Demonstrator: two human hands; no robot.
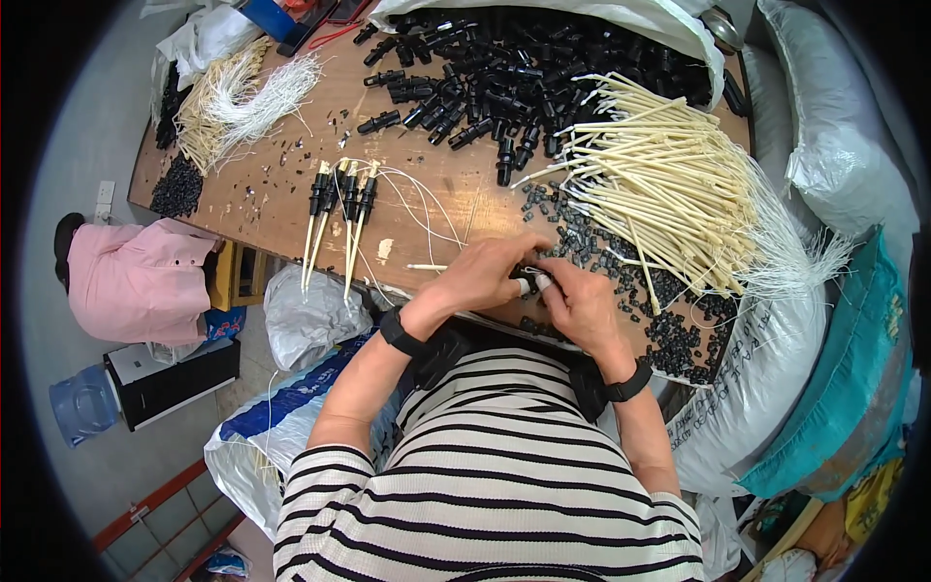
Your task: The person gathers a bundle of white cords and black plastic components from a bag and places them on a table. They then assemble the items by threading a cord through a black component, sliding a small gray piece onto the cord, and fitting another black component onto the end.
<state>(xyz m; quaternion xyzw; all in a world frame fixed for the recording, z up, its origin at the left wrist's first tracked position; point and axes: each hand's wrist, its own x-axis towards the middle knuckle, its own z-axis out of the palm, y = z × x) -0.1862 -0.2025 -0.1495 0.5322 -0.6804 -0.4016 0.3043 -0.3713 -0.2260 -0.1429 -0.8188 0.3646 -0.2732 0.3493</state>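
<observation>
My left hand (477, 275) and my right hand (584, 303) meet over the table's near edge, fingertips pinched together. Between them shows a small dark piece with a thin pale loop like cord; the fingers hide most of it. A cream stick (427, 267) pokes out beside my left hand. Left of it lie several black plastic connectors (367, 197) with cream sticks and white cords attached. Small black plastic bits (579, 233) are scattered just beyond my right hand. A large bundle of cream sticks with white cords (669, 184) lies to the right.
Black connectors (485, 82) spill from a white sack (582, 12) at the back. Another corded bundle (228, 107) lies far left on the wooden table (281, 199). Full sacks (829, 136) crowd the right side. A grey plastic bag (312, 308) hangs near the left front edge.
</observation>
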